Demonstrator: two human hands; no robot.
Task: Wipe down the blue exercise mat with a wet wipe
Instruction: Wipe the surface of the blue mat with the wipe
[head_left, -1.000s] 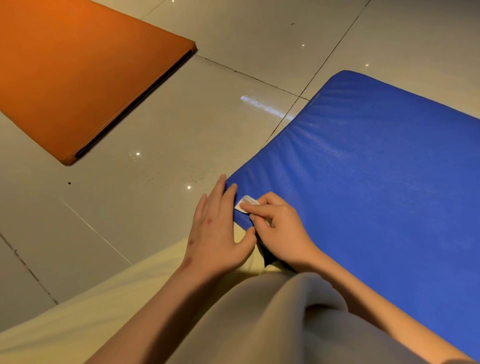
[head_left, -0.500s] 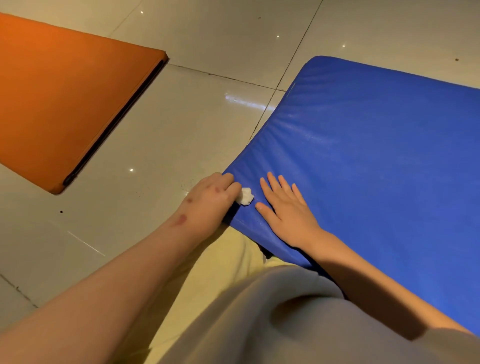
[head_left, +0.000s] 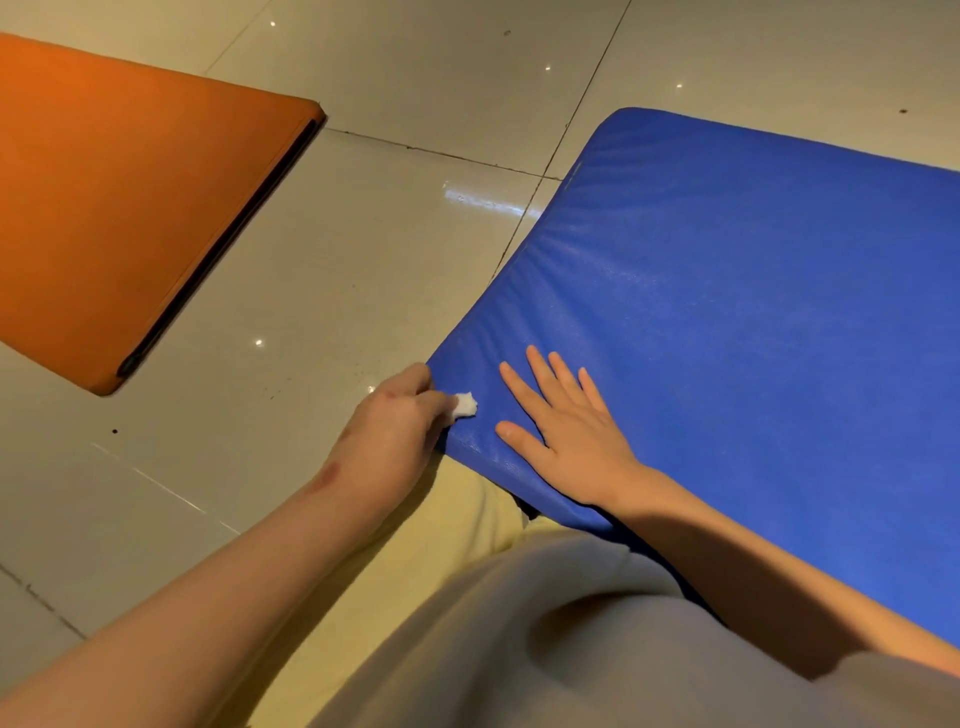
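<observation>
Blue exercise mat (head_left: 727, 338): left hand (head_left: 395, 436) pinches a wadded wet wipe (head_left: 465, 404) at its near corner; right hand (head_left: 566, 426) lies flat, fingers spread, beside it.

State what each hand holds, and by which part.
The left hand pinches the bunched wet wipe by one end; the rest sticks out over the corner of the blue mat. The right hand lies flat on the mat, holding nothing.
</observation>
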